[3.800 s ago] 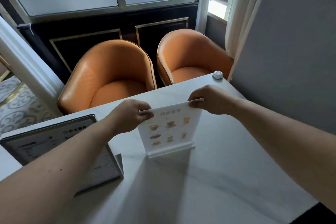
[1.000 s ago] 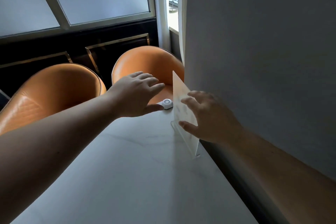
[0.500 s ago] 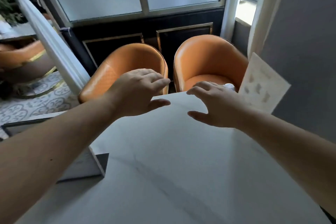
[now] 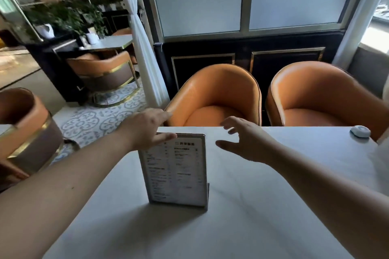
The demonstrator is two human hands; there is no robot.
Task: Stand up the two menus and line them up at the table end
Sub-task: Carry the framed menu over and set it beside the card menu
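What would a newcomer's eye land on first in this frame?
A framed menu standing upright mid-table, its text facing the camera. Both hands reach for it with fingers spread: the left hand is at its top left corner, the right hand is open just right of it. Behind the table edge sit two orange chairs.

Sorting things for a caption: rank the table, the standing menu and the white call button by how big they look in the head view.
1. Table: by far the largest, filling the lower frame.
2. Menu: standing upright mid-table, clearly smaller.
3. Call button: smallest, near the far right corner; it sits farther from the camera, though that hardly explains the gap.
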